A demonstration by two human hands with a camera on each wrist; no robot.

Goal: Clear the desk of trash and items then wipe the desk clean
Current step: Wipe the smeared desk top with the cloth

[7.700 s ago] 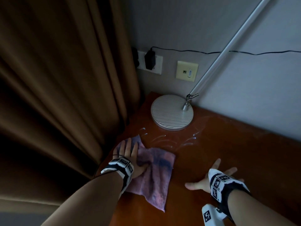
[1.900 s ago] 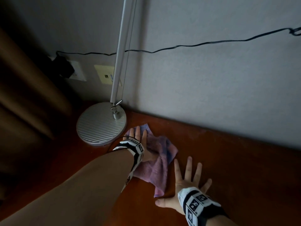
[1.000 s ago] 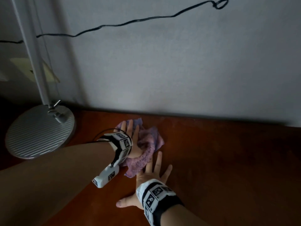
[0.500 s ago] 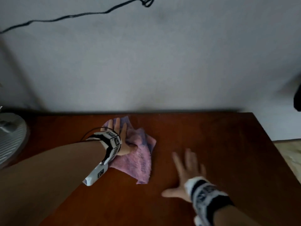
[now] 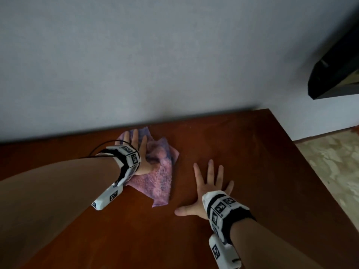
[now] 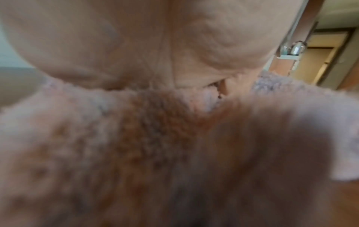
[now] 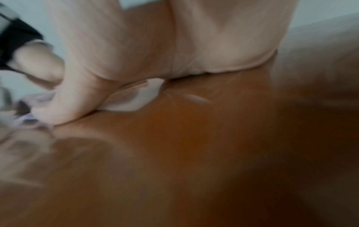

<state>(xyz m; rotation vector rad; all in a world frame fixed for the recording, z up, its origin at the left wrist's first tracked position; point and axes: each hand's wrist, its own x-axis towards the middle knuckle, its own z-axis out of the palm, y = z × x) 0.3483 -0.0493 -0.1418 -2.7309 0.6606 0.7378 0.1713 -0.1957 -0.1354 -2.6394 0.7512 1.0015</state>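
My left hand (image 5: 138, 152) lies flat, fingers straight, pressing the pink cloth (image 5: 157, 175) onto the tabletop (image 5: 252, 171) near the wall. Beside it, my right hand (image 5: 208, 193) rests spread and empty.

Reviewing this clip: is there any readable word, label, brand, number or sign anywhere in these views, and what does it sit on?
No readable text in any view.
White wrist bands on both hands: black square marker patterns only, no letters or digits.
Pink and purple fluffy cloth, reddish-brown wooden desk, grey wall: no print.
Black object at upper right: no marking legible.
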